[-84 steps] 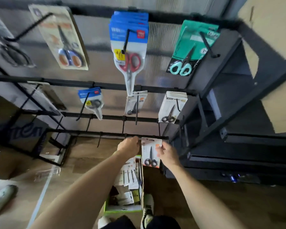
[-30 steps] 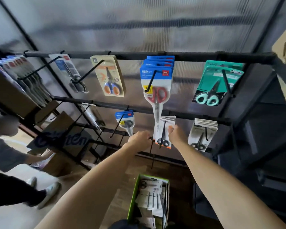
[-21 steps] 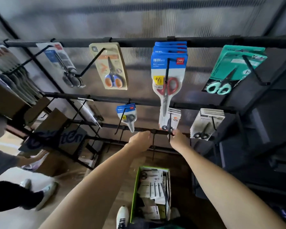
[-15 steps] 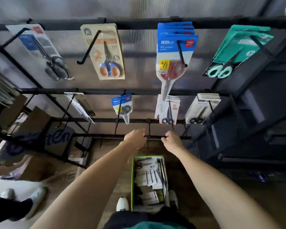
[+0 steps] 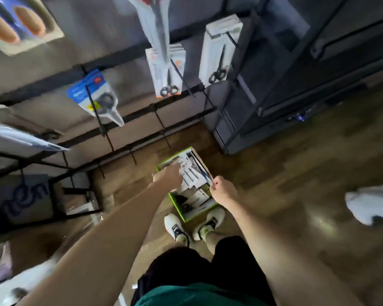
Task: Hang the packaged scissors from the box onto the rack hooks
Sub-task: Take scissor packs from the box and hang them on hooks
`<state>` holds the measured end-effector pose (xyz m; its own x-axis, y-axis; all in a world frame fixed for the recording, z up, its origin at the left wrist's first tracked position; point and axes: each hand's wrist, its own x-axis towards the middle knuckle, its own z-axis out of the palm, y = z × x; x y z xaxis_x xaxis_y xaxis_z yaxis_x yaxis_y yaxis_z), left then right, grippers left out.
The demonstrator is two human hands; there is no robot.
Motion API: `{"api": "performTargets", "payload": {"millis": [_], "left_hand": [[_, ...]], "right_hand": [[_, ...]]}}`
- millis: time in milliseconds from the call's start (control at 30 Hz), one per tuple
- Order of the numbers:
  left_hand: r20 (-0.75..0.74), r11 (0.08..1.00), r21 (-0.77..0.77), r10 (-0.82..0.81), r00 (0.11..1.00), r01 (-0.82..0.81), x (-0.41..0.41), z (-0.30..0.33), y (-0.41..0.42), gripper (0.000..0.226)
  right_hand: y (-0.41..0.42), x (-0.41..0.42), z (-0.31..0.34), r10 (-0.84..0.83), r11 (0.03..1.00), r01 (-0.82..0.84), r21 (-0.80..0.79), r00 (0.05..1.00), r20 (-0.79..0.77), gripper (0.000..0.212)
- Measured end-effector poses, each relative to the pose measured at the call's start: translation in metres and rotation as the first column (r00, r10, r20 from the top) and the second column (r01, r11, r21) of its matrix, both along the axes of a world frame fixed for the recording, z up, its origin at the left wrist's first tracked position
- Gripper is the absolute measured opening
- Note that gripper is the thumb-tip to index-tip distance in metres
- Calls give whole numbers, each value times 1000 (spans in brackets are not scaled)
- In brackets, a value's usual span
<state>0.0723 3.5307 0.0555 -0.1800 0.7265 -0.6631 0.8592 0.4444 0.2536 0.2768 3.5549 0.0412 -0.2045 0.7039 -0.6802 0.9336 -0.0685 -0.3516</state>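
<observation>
While labels blur unreadable, left hand grip unclear, right hand pinches pack.

box top open | packets crowd inside | bare hooks jut above

The floor is brown wood with a soft shine. Two white shoes with dark laces stand on it, toes pointing to the rack side. A dark cabinet stands at the right, and one pale blurred shape (perhaps another shoe) lies at the right edge.
</observation>
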Motion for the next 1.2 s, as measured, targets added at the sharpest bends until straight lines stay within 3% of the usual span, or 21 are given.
{"api": "performTargets", "payload": {"millis": [333,500,867,1067,1200], "left_hand": [[28,992,-126,28,999,-25,66,-111,-15,36],[17,984,-177,6,1000,-3,80,-197,-16,37],[20,976,-215,-4,1000,8,80,-401,-34,40],[-70,967,-231,-126,990,106,51,-488,-29,22],[-158,960,-200,-231,960,198,32,-535,-20,41]], "right_hand": [[-44,43,-123,-212,968,205,-142,976,-40,31],[-43,47,-204,-210,962,200,-188,977,-35,33],[-68,22,-389,-397,885,370,-282,917,-44,40],[-71,3,-481,-449,853,427,-300,894,-6,41],[-64,-8,-538,-400,882,394,-258,916,31,42]]}}
